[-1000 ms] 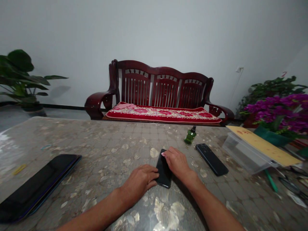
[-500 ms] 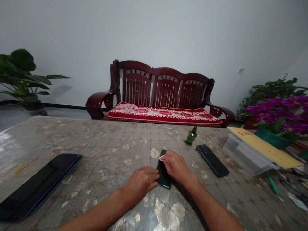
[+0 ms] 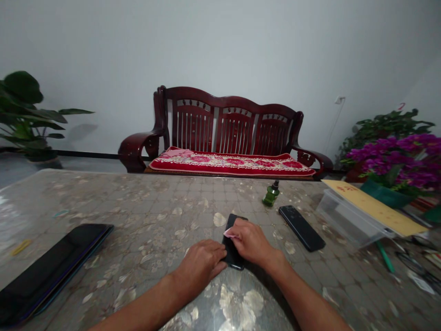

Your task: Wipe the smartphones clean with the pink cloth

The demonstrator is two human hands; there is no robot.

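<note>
A dark smartphone (image 3: 233, 258) lies on the table, its upper end pointing away from me. My left hand (image 3: 205, 258) rests at its left edge, fingertips and thumb holding that side. In my right hand (image 3: 247, 240) a small pink cloth (image 3: 228, 233) is pinched and pressed onto the glossy face of the phone. The right hand covers part of that face. Right of my hands lies a second dark phone (image 3: 302, 228), with camera lenses at its far end. Behind it stands a small green spray bottle (image 3: 271, 194).
On the left lie a large black tablet (image 3: 51, 271) and a yellow strip (image 3: 21, 247). At right, a clear plastic box (image 3: 344, 220) carries a yellow envelope (image 3: 375, 207), beside purple flowers (image 3: 396, 158). A wooden bench (image 3: 227, 128) stands beyond the patterned table (image 3: 144, 197).
My right hand has slid the pink cloth slightly toward me along the phone. My left hand keeps its place at the edge. The view has shifted a little to the right.
</note>
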